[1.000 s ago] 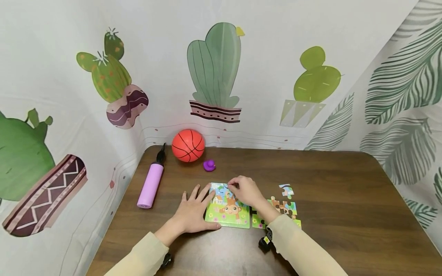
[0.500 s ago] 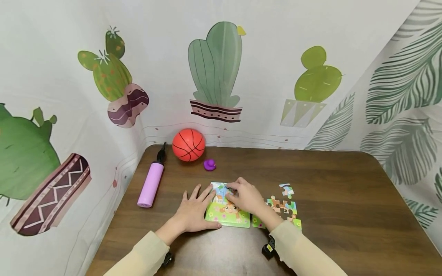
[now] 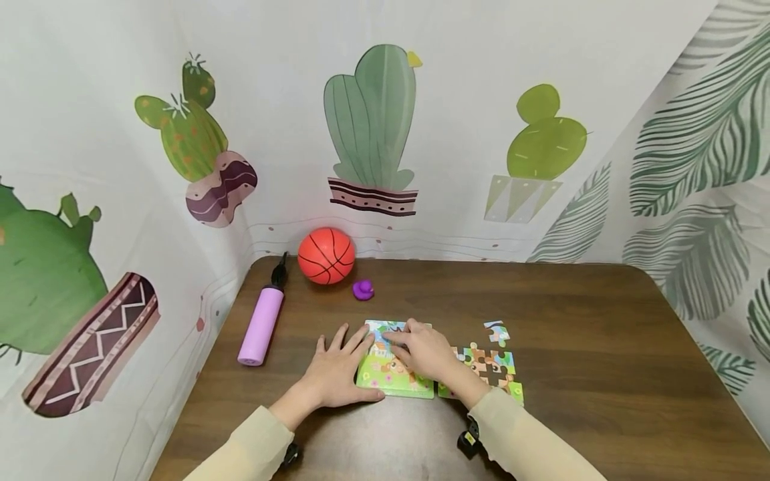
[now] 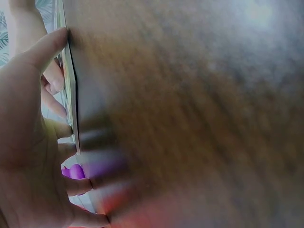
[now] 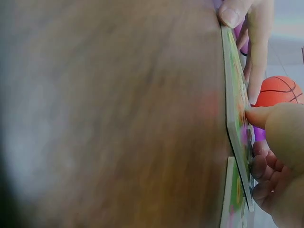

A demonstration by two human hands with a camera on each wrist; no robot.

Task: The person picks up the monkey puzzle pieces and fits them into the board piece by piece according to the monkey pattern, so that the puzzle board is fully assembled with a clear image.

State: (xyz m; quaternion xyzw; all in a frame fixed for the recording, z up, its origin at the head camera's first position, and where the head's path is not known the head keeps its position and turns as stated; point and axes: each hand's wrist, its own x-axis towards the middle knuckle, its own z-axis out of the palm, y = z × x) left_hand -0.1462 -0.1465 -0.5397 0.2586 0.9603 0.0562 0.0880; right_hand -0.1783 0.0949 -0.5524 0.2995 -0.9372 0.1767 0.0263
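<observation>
Now the right hand [image 3: 428,352] has shifted left and nearer on the puzzle [image 3: 385,375], left of loose pieces [image 3: 508,361]; whether pinching, I cannot tell. Left hand [image 3: 334,379] spread at its edge; fitting seems unfinished.

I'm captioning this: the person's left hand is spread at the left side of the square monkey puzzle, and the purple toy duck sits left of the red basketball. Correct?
Not quite: the head view shows the purple toy duck right of the red basketball. The left hand is spread at the left side of the square monkey puzzle.
</observation>
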